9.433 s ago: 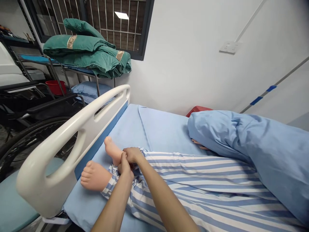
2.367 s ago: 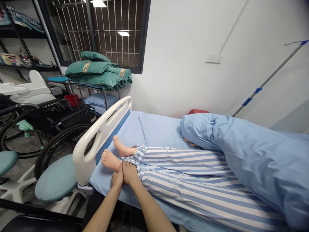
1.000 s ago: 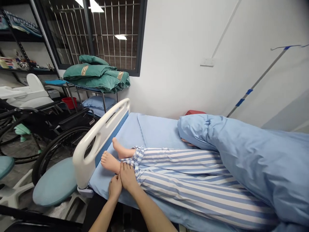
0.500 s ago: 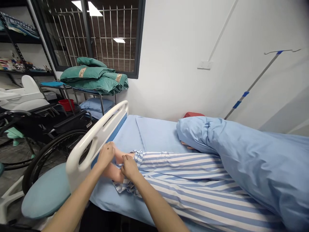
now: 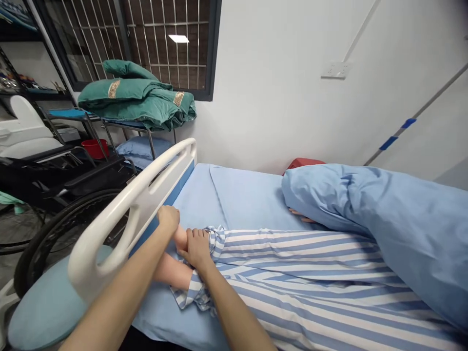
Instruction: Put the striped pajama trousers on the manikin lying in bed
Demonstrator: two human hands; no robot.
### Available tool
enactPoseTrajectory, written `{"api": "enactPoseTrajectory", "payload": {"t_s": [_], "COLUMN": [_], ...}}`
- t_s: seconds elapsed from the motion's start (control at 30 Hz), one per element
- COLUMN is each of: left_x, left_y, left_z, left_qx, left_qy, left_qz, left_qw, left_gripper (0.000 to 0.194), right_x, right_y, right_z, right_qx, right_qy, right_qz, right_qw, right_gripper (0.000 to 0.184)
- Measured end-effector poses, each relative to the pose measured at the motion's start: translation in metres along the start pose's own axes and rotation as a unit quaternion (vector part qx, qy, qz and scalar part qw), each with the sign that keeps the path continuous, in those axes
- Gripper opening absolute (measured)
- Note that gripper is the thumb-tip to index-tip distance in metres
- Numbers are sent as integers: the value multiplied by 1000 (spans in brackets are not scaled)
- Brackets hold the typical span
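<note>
A figure in blue-and-white striped trousers [image 5: 292, 263] lies on a bed with a light blue sheet [image 5: 237, 195]. Its two bare feet point toward the white footboard [image 5: 127, 204]. My left hand [image 5: 168, 218] is closed over the far foot [image 5: 180, 238] near the toes. My right hand [image 5: 197, 247] grips that same leg at the ankle, at the trouser cuff. The near foot [image 5: 173, 273] lies bare under my left forearm. A light blue quilt [image 5: 383, 219] covers the figure's upper body.
A black wheelchair [image 5: 54, 195] and a round blue stool seat [image 5: 44, 297] stand left of the footboard. Folded green blankets [image 5: 139, 97] lie on a metal rack by the barred window. A red object [image 5: 303, 163] sits between bed and wall.
Both hands have left the near foot's ankle at the bed's edge and gone to the far foot, the left one over its toes. The near cuff now sits higher, with more of that leg bare.
</note>
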State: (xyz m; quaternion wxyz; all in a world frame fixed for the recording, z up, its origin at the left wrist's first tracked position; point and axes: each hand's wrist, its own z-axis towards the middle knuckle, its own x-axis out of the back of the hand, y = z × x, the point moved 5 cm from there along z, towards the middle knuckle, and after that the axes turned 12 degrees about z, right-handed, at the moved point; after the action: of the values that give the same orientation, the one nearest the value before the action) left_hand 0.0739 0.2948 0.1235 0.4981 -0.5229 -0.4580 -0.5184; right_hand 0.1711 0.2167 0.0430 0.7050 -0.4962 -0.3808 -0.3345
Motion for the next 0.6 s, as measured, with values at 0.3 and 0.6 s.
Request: {"api": "enactPoseTrajectory", "payload": {"t_s": [0.3, 0.6], "left_x": [-3, 1], "left_y": [9, -7], "left_z": [0, -27], "left_qx": [-17, 0], "left_qy": [-34, 45], "left_qz": [127, 94], "left_qw": [991, 995], "left_gripper": [27, 35], "right_x": [-5, -4], "right_y": [4, 1], "right_z": [2, -1], "right_qx": [0, 16], "right_qy": [-3, 25], "right_qz": [-9, -5], "right_qw": [1000, 1000], "right_gripper": [56, 49]}}
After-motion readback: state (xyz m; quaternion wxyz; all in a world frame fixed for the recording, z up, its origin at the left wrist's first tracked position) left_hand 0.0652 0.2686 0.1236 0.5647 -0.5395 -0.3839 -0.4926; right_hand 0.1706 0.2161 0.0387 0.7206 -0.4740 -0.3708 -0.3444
